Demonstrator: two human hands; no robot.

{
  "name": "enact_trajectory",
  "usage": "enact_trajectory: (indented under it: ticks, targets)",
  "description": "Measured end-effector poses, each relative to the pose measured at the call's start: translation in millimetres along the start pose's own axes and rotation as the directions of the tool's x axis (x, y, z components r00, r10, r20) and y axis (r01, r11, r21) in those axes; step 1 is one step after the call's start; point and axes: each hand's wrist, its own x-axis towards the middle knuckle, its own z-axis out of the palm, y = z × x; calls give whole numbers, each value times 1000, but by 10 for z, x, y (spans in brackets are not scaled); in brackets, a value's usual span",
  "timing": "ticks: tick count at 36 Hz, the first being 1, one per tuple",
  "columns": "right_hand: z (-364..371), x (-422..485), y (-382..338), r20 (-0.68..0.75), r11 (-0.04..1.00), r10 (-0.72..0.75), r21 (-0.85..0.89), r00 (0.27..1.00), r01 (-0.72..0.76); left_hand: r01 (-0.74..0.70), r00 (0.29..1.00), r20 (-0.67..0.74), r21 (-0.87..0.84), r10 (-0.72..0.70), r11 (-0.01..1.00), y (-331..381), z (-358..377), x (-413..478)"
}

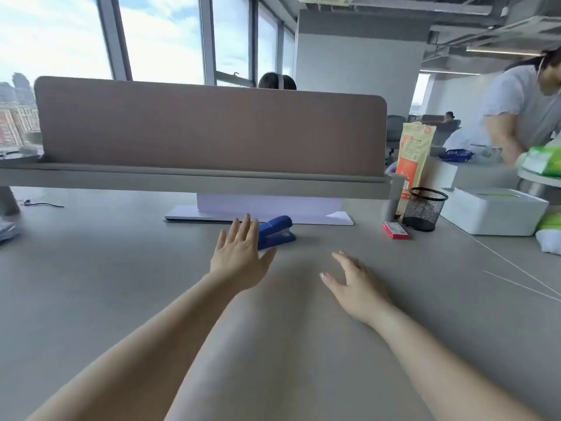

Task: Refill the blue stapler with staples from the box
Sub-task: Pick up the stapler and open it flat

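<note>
Blue plastic marks the stapler, seen closed at frame centre on the grey desk, partly hidden behind the spread, empty left hand. Right of centre the right hand is held open, nothing gripped. Well to the right, the red staple box is seen shut beside a mesh cup. Nothing is judged done yet. A brown partition and windows fill the upper frame.

This is an open office on a high floor. A long grey desk has a brown divider panel between work places. Large windows show city buildings. A mesh pen holder stands on the desk, and office chairs stand behind.
</note>
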Motion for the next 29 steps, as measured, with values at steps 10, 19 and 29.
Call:
enact_trajectory:
  ticks: [10,19,29]
  targets:
    - [89,105,69,-22,999,6,44,1000,-5,-60,997,44,49,58,997,-8,324,163]
    - [0,-45,-24,-35,991,23,129,999,-19,-202,978,65,33,199,979,4,129,-560]
    - [38,-105,-220,62,892,-41,452,997,9,-214,973,-141,-244,184,946,-41,-123,-828]
